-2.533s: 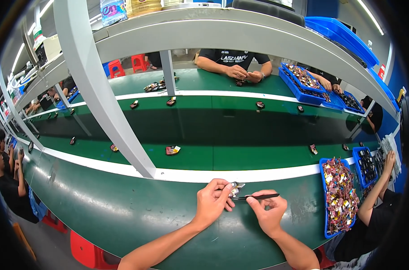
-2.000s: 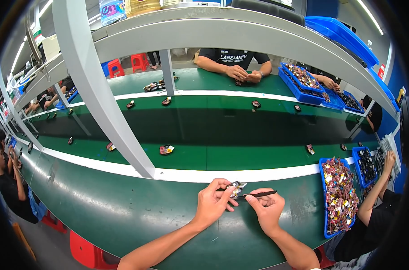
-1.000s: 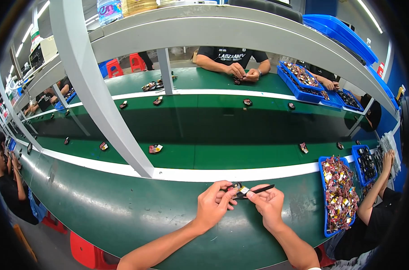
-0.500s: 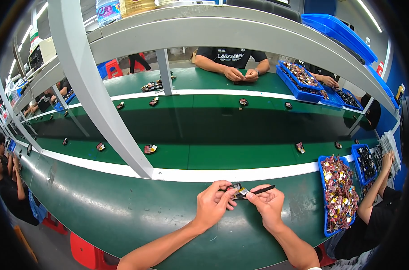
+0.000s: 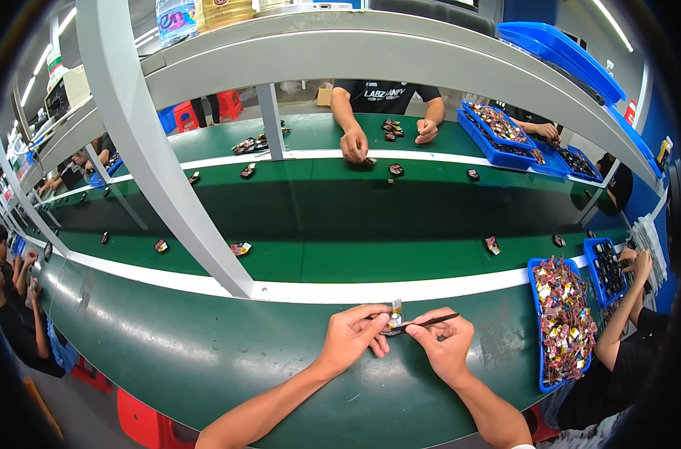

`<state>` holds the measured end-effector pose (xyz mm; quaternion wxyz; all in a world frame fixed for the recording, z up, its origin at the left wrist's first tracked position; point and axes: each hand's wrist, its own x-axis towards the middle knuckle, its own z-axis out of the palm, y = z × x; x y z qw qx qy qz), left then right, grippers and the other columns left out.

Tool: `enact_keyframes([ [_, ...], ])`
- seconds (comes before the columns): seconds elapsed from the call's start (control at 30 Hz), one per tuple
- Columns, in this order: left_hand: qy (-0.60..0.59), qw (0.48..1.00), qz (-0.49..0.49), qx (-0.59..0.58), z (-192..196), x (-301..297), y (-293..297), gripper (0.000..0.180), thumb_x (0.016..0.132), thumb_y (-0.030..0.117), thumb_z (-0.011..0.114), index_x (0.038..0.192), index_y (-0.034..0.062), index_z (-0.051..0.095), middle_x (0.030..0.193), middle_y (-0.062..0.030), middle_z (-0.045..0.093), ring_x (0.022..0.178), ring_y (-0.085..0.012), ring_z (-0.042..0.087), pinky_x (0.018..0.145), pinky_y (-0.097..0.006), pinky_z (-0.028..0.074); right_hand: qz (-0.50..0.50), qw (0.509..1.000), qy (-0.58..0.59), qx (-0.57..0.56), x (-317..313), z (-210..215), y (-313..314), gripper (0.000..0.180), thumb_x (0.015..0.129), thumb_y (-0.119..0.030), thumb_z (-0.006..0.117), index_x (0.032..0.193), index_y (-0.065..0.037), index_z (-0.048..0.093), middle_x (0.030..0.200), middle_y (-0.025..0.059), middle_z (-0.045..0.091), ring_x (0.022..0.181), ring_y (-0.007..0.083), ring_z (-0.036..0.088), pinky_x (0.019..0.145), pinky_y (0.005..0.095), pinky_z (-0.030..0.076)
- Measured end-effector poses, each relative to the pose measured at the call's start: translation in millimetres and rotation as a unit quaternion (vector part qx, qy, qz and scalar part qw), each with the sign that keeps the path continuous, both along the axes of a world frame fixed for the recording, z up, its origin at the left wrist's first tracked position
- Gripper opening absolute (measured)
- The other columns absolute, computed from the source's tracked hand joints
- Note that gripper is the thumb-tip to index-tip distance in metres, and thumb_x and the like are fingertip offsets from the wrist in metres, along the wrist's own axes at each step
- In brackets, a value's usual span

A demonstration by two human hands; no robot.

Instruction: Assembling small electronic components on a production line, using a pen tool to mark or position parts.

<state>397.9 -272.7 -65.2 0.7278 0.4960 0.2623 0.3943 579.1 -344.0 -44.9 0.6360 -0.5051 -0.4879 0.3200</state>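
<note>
Above the green table [image 5: 205, 329], my left hand [image 5: 350, 338] grips a small dark electronic part [image 5: 392, 323] between thumb and fingers. A pale, yellowish flap [image 5: 397, 306] stands up from that part. Pinched in my right hand [image 5: 447, 347] is a slim black stick-shaped tool [image 5: 438, 319]. Its tip points left and meets the part in my left hand. Whether the tool has one prong or two is too small to tell. My fingers cover some of the part.
To my right stands a blue tray [image 5: 536, 329] heaped with small pink and yellow parts, beside a smaller tray [image 5: 608, 268] of black pieces. Beyond a white rail [image 5: 370, 290], a green belt [image 5: 400, 260] carries scattered parts. A slanted grey post [image 5: 168, 157] rises at left. Co-workers sit around.
The flap on the part now stands upright, and the tool's tip has come onto the part. Pieces on the near belt have shifted left. The person opposite has moved a hand to the far belt's edge.
</note>
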Motion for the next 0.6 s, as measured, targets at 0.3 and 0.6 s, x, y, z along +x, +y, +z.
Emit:
enact_keyframes([
  [0.3, 0.018, 1.0, -0.008, 0.024, 3.7, -0.6, -1.5, 0.03, 0.102, 0.011, 0.061, 0.124, -0.0096, 0.062, 0.093, -0.0174, 0.07, 0.064, -0.0215, 0.07, 0.051, -0.029, 0.057, 0.002, 1.0, -0.022, -0.006, 2.8, 0.2, 0.7, 0.014, 0.083, 0.003, 0.081, 0.091, 0.002, 0.07, 0.069, -0.0028, 0.063, 0.051, -0.0024, 0.041, 0.046, 0.0174, 0.027],
  [0.6, 0.024, 1.0, 0.0, 0.02, 3.0, 0.4, -2.9, 0.026, 0.102, 0.01, 0.062, 0.121, -0.0072, 0.066, 0.093, -0.0126, 0.07, 0.064, -0.0158, 0.068, 0.049, -0.026, 0.054, 0.028, 0.999, 0.016, -0.036, 3.9, -0.8, 1.8, 0.013, 0.083, 0.005, 0.079, 0.091, 0.002, 0.069, 0.071, -0.0034, 0.063, 0.052, -0.0029, 0.039, 0.046, 0.0172, 0.027],
])
